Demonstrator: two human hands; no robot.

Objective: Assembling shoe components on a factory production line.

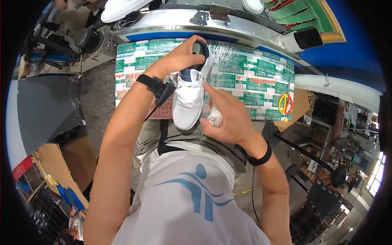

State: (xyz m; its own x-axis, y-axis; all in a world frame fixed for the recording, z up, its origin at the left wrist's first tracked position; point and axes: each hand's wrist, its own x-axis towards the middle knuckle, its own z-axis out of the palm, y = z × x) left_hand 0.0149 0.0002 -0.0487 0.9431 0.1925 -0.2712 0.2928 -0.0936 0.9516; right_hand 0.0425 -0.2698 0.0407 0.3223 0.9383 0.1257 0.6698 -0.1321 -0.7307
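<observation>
A white lace-up sneaker (pixel 188 107) with a dark blue lining points its toe toward me at the near edge of the worktop. My left hand (pixel 179 58) is closed around its heel and collar, with the fingers at the opening. On the shoe's right, my right hand (pixel 232 114) is closed around a crumpled white wad (pixel 214 118), which may be cloth; its exact kind is unclear. The right index fingertip reaches the side of the shoe by the laces (pixel 187 97).
Tape printed in green and white covers the worktop (pixel 245 69). Scissors (pixel 285 104) with yellow and red handles lie at its right edge. Behind runs a metal-edged conveyor (pixel 245 28) with another white shoe (pixel 122 9). A grey panel (pixel 49 110) stands left; a person (pixel 75 222) is lower left.
</observation>
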